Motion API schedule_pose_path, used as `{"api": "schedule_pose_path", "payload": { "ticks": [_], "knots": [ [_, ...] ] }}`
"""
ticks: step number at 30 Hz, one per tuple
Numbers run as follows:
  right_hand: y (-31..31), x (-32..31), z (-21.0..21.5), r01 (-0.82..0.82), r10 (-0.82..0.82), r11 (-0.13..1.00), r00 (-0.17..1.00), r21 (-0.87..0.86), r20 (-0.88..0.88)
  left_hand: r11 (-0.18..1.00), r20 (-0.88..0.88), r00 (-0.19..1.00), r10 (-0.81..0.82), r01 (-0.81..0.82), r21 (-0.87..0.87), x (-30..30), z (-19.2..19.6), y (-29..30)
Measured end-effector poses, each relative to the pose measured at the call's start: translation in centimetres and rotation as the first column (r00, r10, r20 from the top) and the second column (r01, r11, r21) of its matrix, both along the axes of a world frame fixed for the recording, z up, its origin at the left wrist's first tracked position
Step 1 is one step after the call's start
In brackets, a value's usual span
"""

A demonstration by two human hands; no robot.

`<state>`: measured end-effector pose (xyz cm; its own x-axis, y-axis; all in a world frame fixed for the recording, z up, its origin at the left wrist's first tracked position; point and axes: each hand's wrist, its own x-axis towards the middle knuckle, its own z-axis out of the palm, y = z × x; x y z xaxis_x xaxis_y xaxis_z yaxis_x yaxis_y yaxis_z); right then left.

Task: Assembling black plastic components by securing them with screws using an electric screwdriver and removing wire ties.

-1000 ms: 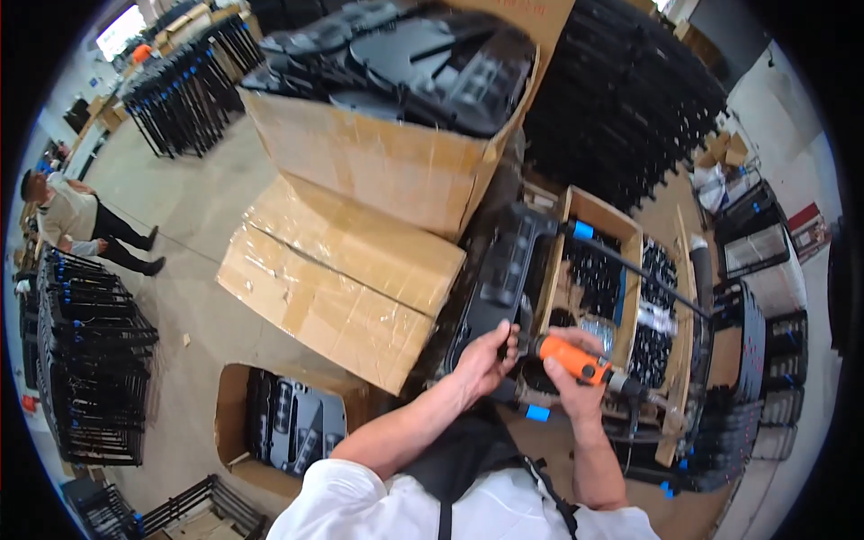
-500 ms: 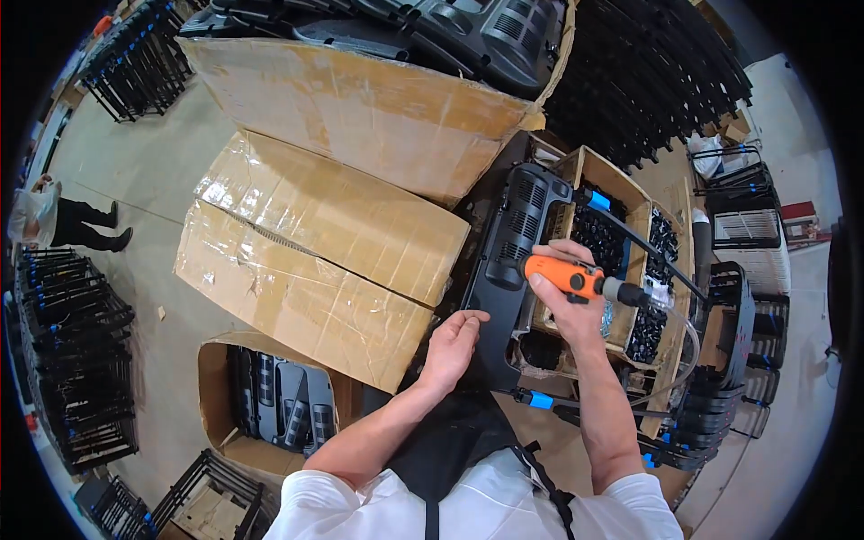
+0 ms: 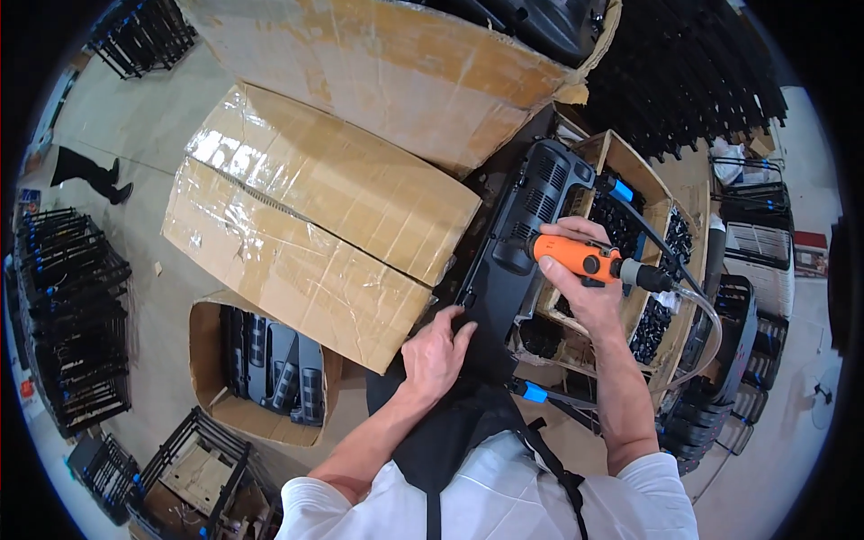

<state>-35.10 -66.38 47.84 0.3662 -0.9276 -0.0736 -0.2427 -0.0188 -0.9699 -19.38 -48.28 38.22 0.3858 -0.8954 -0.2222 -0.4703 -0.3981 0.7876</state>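
My right hand [image 3: 589, 288] is closed round an orange air screwdriver [image 3: 567, 256], its clear hose bending down at the right. The tool's left end is at the vented part of a long black plastic panel [image 3: 500, 292], which lies slanting in front of me. Whether its tip meets a screw cannot be seen. Beside the panel's left edge is my left hand [image 3: 436, 354], fingers loosely bent, with thumb and forefinger apart at the edge. A black tube frame with blue sleeves [image 3: 535, 391] lies across the panel's right side.
A wooden box [image 3: 666, 193] with compartments of small black parts stands at the right. Closed cardboard flaps [image 3: 315, 225] lie left of the panel, below a tall carton [image 3: 387, 72]. Another carton [image 3: 261, 430] holds black panels. Stacked black frames [image 3: 72, 315] stand far left.
My left hand has drawn back a little to the left, and its thumb and forefinger have parted. The screwdriver stays at the panel's vents. The whole view has shifted slightly.
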Motion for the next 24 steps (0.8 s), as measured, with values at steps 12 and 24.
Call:
{"api": "schedule_pose_path", "payload": {
  "ticks": [12,24],
  "knots": [
    [-1.7,-0.9,-0.1,-0.097,0.097,0.995,0.995,0.013,-0.022,0.995,0.209,0.976,0.059,-0.074,0.066,-1.4,-0.7,-3.0],
    [-1.8,-0.6,-0.4,-0.122,0.122,0.993,0.991,-0.002,-0.055,0.987,0.156,0.977,0.145,-0.154,0.050,-1.8,-1.4,-3.3]
  ]
}}
